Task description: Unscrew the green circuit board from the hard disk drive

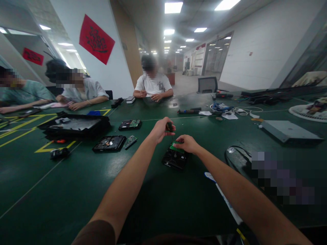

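A black hard drive (175, 160) lies on the green table in front of me, with a green circuit board (175, 146) at its far end. My left hand (162, 130) is closed around the dark handle of a screwdriver (169, 127), held upright above that board. Its thin shaft points down; whether the tip touches a screw is too small to tell. My right hand (188, 144) has its fingers bent and pressed together on the circuit board's right side. To the left lie an upturned drive (109, 143) and a loose circuit board (130, 142).
Another drive (129, 124) and a large black tray (74, 123) stand at left, near a black roundish part (59, 153). A grey metal box (291, 131), cables (222, 108) and a dark tool (189, 111) lie to the right and beyond. Several people sit across the table (153, 197).
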